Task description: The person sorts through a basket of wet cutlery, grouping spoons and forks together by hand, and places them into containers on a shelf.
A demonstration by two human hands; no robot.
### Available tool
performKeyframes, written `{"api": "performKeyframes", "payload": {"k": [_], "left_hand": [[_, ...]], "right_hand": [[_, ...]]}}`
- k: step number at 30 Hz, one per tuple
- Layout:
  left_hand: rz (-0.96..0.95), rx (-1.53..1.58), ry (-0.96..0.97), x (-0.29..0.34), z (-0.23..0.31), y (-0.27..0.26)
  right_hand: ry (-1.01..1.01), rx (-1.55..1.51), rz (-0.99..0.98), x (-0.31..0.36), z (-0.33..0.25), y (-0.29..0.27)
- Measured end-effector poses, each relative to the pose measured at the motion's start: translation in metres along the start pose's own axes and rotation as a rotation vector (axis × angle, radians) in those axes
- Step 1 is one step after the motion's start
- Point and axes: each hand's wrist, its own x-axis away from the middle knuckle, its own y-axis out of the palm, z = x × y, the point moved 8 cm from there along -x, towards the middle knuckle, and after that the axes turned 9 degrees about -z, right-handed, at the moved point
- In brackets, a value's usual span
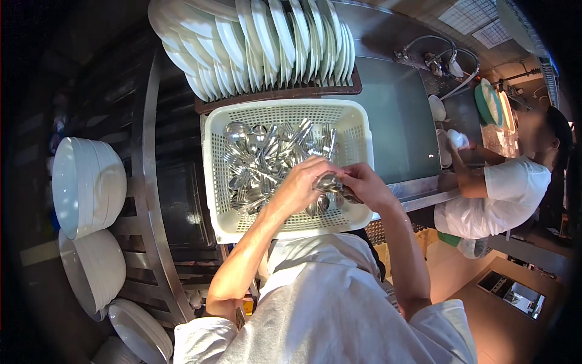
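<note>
A white perforated plastic basket (218, 219) stands in front of me with a heap of loose metal cutlery (273, 151) in it, spoons and forks lying in all directions. Over its near right part both my hands meet. My left hand (306, 180) is closed round a small bunch of spoons (328, 181), whose shiny bowls point toward me. Close against it, my right hand (368, 185) is also closed, its thumb and fingers on the spoons at the bunch's right side. The fingers partly hide the handles, so I cannot tell how many spoons each hand has.
Beyond the basket stands a brown rack (279, 92) packed with upright white plates (260, 45). Stacked white bowls (91, 188) sit on a metal shelf at left. To the right are a water-filled sink (394, 121), a faucet (433, 60) and a co-worker (503, 188) handling white dishware.
</note>
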Motion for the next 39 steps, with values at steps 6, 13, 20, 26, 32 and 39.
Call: {"api": "performKeyframes", "payload": {"k": [6, 13, 20, 26, 32, 39], "left_hand": [[0.122, 0.219, -0.203, 0.012, -0.032, -0.008], [0.437, 0.405, -0.123, 0.026, -0.052, -0.050], [0.327, 0.912, -0.019, 0.018, -0.046, -0.041], [0.365, 1.098, 0.018, 0.012, -0.035, -0.021], [0.591, 1.070, -0.014, 0.034, -0.051, -0.017], [0.931, 0.777, -0.307, 0.079, -0.078, -0.056]], "right_hand": [[-0.122, -0.458, 0.005, 0.004, 0.011, 0.014], [-0.217, -0.553, -0.128, 0.009, -0.003, 0.011], [-0.277, -0.518, -0.360, -0.006, -0.046, 0.043], [-0.458, -0.452, -0.020, -0.032, -0.061, 0.039], [-0.400, -0.255, 0.111, -0.056, -0.057, 0.052], [-0.306, 0.598, 0.264, -0.064, 0.067, 0.012]]}}
